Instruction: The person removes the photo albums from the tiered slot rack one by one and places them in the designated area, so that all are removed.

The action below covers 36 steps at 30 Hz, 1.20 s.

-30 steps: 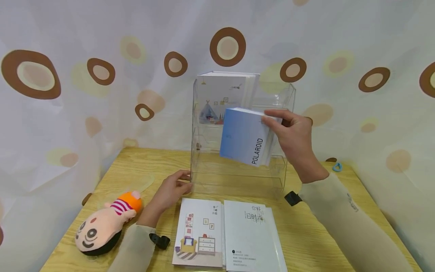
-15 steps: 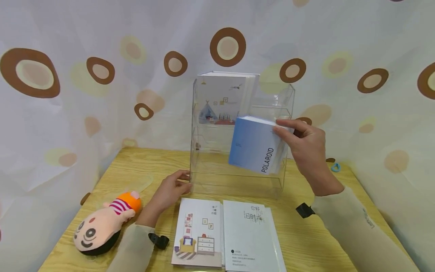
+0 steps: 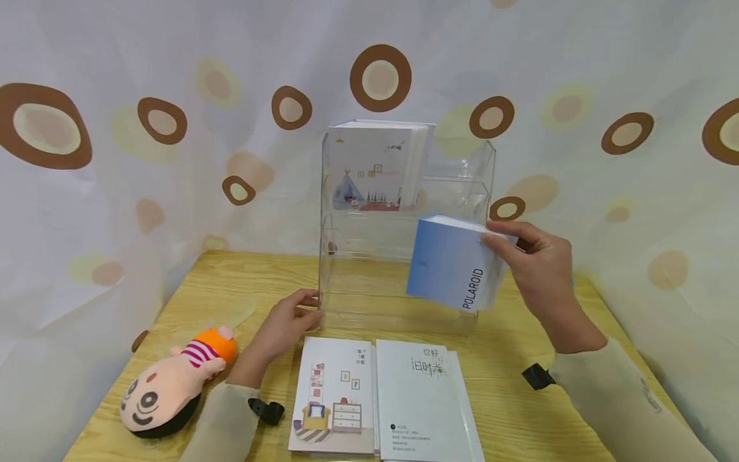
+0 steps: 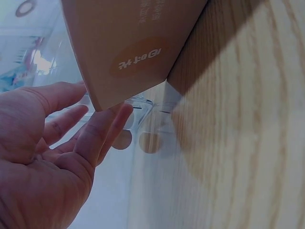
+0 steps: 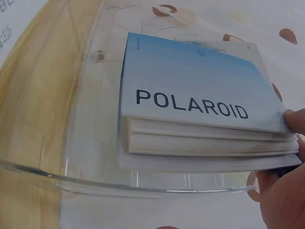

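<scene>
The blue book [image 3: 441, 263] is pinched at its upper edge by the fingers of the right hand [image 3: 539, 263], tilted before a clear rack [image 3: 360, 295]. The left hand [image 3: 288, 321] has its fingers loosely apart at the rack's side. Below them spreads a wood-grain desk [image 3: 508, 404]; beyond hangs ring-patterned white sheeting [image 3: 242, 96].

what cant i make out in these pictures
Blue book, head view: fine cover print too small to read.
White book, head view: bottom lines too small to read.
Right hand, right wrist view: partly cut off by the right edge.
Left hand, left wrist view: part of it hidden behind a brownish cover.
</scene>
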Tool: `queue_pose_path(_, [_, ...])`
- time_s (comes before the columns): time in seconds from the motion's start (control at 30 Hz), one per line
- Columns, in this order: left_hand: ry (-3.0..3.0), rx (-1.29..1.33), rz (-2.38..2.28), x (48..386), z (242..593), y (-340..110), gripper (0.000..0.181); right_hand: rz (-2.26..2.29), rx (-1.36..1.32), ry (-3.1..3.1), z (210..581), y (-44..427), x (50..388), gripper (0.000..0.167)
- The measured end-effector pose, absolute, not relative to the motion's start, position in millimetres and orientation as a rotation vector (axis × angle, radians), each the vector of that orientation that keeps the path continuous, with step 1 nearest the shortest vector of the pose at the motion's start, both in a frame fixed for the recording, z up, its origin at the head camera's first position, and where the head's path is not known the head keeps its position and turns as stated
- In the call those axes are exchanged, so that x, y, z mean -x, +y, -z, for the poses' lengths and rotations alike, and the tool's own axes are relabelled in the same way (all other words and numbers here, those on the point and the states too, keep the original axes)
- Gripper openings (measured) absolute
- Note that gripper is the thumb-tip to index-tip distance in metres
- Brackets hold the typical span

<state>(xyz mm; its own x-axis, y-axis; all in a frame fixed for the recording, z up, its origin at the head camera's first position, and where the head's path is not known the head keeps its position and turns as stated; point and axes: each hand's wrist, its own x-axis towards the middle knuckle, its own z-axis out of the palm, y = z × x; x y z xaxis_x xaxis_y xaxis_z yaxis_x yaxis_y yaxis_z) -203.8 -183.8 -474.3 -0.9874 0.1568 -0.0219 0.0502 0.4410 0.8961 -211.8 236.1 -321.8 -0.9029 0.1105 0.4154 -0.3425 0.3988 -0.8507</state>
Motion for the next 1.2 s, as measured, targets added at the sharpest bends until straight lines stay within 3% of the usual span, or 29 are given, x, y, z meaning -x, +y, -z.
queue_pose_path(1.2, [2.57,-0.19,-1.607,203.0,475.0,-184.8,0.05,-1.361,-0.078,-2.444,371.4,308.1,156.3,0.03])
